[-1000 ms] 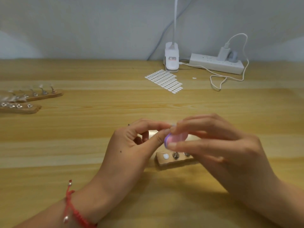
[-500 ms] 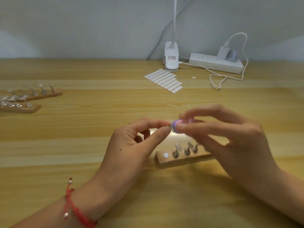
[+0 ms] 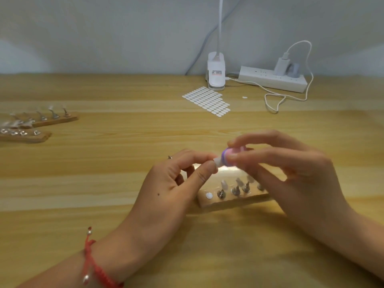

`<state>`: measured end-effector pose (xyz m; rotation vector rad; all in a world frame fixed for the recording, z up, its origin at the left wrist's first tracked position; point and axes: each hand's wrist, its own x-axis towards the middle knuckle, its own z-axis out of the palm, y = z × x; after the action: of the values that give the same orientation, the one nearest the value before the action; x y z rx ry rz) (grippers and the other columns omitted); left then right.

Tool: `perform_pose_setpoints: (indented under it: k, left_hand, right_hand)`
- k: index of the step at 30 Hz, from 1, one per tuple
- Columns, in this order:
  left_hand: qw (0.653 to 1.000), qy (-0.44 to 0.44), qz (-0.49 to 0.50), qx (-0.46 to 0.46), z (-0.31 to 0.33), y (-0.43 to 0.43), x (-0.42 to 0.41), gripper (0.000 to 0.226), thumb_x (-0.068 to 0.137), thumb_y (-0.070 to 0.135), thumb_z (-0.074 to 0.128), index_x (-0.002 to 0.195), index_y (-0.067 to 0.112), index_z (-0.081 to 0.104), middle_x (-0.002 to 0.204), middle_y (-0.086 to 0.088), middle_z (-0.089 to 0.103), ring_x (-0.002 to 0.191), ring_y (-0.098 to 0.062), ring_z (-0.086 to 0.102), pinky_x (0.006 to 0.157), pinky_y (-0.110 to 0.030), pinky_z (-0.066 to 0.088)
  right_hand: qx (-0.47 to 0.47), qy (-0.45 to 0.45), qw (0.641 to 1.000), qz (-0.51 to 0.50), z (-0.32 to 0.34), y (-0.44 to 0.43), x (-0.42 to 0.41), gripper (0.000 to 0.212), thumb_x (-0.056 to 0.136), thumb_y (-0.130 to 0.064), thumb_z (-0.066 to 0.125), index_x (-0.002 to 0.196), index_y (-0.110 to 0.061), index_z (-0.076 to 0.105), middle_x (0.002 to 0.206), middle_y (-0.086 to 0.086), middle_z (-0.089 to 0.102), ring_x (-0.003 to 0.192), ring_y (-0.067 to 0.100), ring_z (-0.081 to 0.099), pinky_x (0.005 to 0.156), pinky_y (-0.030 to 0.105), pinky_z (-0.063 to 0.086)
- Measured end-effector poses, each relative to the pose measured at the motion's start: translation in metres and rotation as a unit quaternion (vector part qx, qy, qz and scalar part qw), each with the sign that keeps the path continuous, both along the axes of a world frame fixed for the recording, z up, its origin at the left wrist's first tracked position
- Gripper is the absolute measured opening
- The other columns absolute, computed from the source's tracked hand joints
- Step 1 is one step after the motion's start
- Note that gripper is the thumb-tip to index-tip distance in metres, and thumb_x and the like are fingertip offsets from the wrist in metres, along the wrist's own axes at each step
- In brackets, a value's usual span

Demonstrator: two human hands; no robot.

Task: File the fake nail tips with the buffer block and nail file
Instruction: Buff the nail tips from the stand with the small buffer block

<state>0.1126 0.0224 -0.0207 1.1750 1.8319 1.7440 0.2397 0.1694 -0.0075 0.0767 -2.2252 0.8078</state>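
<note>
Wide wooden counter [image 3: 104, 183] in front of the person, pale wall behind it. Both hands are up over the middle of it, close together, fingertips almost meeting. Right hand [image 3: 291, 179] is clamped on the buffer [image 3: 227, 157], thumb and fingers round its pink body, with the purple band and white end poking out to the left. Left hand [image 3: 166, 192] has thumb and forefinger pinched right at that white end; whether a tip sits in the pinch I cannot tell, it's too small from here. Red bracelet [image 3: 91, 265] on the left wrist. At the back there's a white power strip [image 3: 270, 79] with a charger plugged in and a cable [image 3: 276, 102] looping onto the counter, and the lamp clamp [image 3: 216, 73] just beside it. In front of the clamp lies a sheet of white oval stickers [image 3: 207, 101]. Far left, two wooden strips [image 3: 56, 119] carry metal stands, well apart from the hands. A third strip [image 3: 228, 201] lies directly under the hands, partly hidden by the right one. Clear nail tips [image 3: 224, 185] stand upright on its metal stands, and one white sticker [image 3: 208, 195] sits on its left end. A loose sticker dot [image 3: 244, 97] lies near the power strip.
</note>
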Motion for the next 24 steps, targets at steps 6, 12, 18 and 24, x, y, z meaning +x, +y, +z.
perform_pose_setpoints:
  k: [6,12,18,24]
  left_hand:
    - [1.000,0.006,0.007,-0.001,-0.001,0.001,0.000,0.014,0.086,0.037,0.064,0.089,0.029,0.075,0.080,0.002,0.066,0.054,-0.005,0.041,0.052,-0.015,0.032]
    - [1.000,-0.004,-0.023,0.003,0.000,0.001,0.000,0.017,0.088,0.037,0.062,0.091,0.026,0.075,0.088,0.005,0.070,0.069,-0.013,0.056,0.064,-0.024,0.042]
    - [0.999,-0.023,-0.041,0.004,0.002,0.001,-0.001,0.021,0.086,0.038,0.057,0.092,0.030,0.075,0.093,0.007,0.073,0.076,-0.031,0.057,0.069,-0.031,0.046]
    - [0.998,-0.052,-0.042,-0.002,0.006,-0.001,-0.001,0.019,0.083,0.045,0.058,0.090,0.041,0.075,0.076,0.017,0.066,0.064,0.006,0.049,0.059,-0.004,0.035]
  right_hand:
    - [0.013,-0.005,1.000,0.004,0.001,0.003,0.000,0.020,0.091,-0.002,0.067,0.100,-0.017,0.074,0.109,0.002,0.069,0.104,0.018,0.066,0.085,0.036,0.054]
    - [0.027,0.000,0.999,0.026,0.001,0.001,0.000,0.019,0.094,-0.003,0.065,0.101,-0.019,0.073,0.109,0.001,0.068,0.106,0.019,0.066,0.087,0.034,0.053]
    - [0.048,0.006,0.998,0.047,-0.001,0.001,0.001,0.018,0.093,-0.004,0.064,0.102,-0.018,0.072,0.110,0.002,0.068,0.106,0.021,0.065,0.088,0.036,0.053]
    - [0.013,0.038,0.998,-0.056,0.011,0.024,0.000,0.022,0.087,-0.010,0.069,0.106,-0.022,0.068,0.110,-0.002,0.068,0.104,0.013,0.068,0.090,0.035,0.055]
